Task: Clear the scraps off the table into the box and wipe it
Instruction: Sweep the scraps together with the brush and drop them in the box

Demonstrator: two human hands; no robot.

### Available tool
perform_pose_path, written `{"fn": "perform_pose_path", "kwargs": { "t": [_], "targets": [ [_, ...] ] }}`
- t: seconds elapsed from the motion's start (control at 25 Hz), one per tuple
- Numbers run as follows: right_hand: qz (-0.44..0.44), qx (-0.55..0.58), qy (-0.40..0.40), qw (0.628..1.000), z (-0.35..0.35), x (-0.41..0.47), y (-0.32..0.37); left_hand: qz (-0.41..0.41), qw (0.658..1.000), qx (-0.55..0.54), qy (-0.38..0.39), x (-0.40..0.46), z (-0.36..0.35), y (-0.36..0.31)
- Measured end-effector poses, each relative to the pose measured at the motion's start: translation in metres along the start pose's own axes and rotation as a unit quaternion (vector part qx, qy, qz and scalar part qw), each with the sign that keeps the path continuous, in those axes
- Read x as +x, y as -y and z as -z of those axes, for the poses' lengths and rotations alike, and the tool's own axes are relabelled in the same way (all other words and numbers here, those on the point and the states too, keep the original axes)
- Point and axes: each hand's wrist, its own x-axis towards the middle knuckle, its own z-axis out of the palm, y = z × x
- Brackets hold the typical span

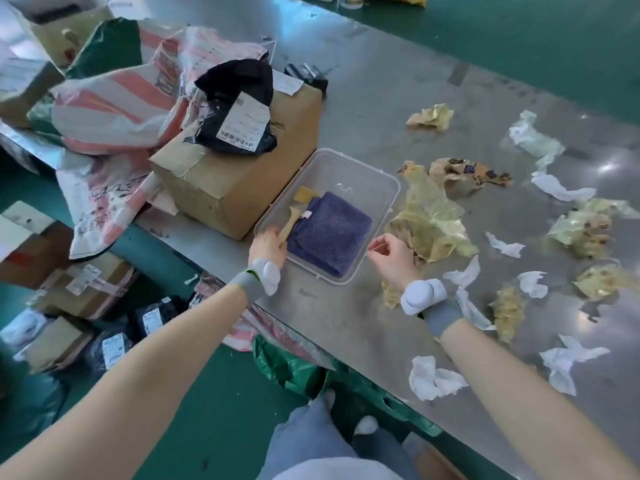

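Clear rectangular plastic box (375,178) at frame centre, holding folded purple terry cloth (329,232) and wooden-handled brush (292,220); left hand (267,247) fingers curled round brush handle; right hand (393,258) fingers loosely curled, holding nothing evident; crumpled yellow film and white paper scraps (433,216) on grey metal worktop (381,81)

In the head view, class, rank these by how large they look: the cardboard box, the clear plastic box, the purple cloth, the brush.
1. Cardboard box
2. Clear plastic box
3. Purple cloth
4. Brush, partly hidden by the left hand

Both arms outstretched; left hand (268,244) curled gripping, right hand (393,256) loosely curled.
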Motion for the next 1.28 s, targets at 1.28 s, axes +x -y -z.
{"fn": "perform_pose_path", "kwargs": {
  "t": [1.28],
  "targets": [
    [-0.034,-0.138,-0.098,0.985,0.071,-0.028,-0.085,-0.222,0.971,0.080,-0.040,-0.004,-0.005,-0.112]
  ]
}}
